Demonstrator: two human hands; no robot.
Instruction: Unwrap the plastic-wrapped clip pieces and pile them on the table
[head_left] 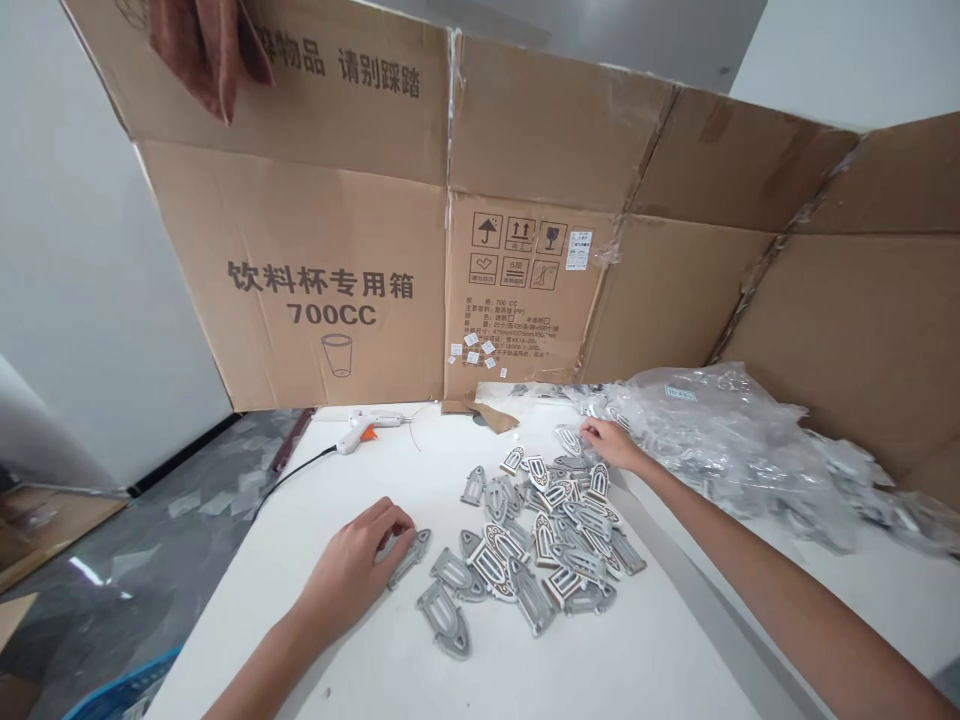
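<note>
Across the white tabletop (375, 670), saw left grip (356, 555) closed on grey arch-shaped plastic piece (421, 543) beside loose heap of similar pieces (546, 540); couldn't tell hold of right grip (611, 442); judged snagging likely, from overlap.

"Saw what at the left hand (367, 552)?"

"Found a gray arch-shaped piece (421, 543) against its curled fingers (394, 521), on the white table (375, 670). Couldn't tell a grip from a touch."

"Held the right hand (611, 443) where?"

"Held it farther out, at a pale piece (568, 438) near the far edge of a pile (546, 545) of plain gray and brown-scrolled white pieces."

"Noticed anything around?"

"Spotted a white glue gun (356, 434) toward the far left, clear plastic bags (720, 425) at the right, a cardboard wall (532, 170) behind."
</note>
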